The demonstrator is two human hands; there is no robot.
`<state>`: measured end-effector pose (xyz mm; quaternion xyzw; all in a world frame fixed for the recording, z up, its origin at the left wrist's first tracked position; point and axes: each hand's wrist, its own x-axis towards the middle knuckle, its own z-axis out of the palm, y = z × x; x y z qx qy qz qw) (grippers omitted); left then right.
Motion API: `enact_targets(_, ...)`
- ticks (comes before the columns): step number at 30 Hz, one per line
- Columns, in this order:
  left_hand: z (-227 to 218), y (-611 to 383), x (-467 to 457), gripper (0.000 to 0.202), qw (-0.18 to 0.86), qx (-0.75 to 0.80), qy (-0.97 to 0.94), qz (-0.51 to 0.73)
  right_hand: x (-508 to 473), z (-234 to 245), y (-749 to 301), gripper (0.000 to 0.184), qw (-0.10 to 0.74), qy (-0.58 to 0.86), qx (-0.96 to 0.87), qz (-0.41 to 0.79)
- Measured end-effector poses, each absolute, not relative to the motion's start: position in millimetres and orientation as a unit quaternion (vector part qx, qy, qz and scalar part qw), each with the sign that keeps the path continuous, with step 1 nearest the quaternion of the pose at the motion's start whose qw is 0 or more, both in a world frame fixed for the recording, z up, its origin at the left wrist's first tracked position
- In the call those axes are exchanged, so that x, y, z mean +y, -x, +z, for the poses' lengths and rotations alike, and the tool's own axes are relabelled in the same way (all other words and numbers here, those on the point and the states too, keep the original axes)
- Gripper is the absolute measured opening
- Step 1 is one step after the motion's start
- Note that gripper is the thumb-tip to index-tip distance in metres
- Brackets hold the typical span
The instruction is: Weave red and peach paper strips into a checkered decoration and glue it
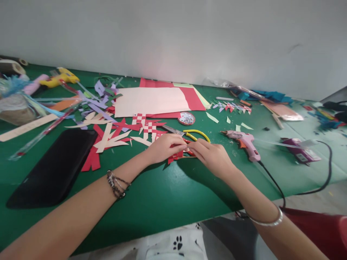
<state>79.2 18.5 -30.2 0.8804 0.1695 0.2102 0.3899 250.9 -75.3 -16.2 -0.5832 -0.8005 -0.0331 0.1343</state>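
My left hand (166, 146) and my right hand (213, 157) meet near the middle of the table, fingertips almost touching. Both have their fingers pinched on a small piece of woven red-and-cream paper (175, 157), mostly covered by the fingers. Just beyond them lie scissors with yellow handles (202, 134), partly hidden by my hands. Red-and-cream checked woven pieces (149, 126) rest to the left of the scissors. Loose red paper strips (92, 159) and cream paper strips (104, 139) are heaped farther left. A round container of pins (186, 118) sits behind the scissors.
A pink glue gun (245, 141) with a trailing cord lies to the right, near a purple box (300, 150). At left are a black phone-like slab (54, 169) and a yellow glue gun (63, 77). Cream sheets (151, 101) lie at the back, before the wall.
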Motion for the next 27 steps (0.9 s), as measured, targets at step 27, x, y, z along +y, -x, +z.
enact_targets(27,-33.9,-73.8,17.2,0.025,0.396,0.172,-0.879,0.201,-97.1,-21.5,-224.1,0.009,0.364,0.639,-0.661,0.146)
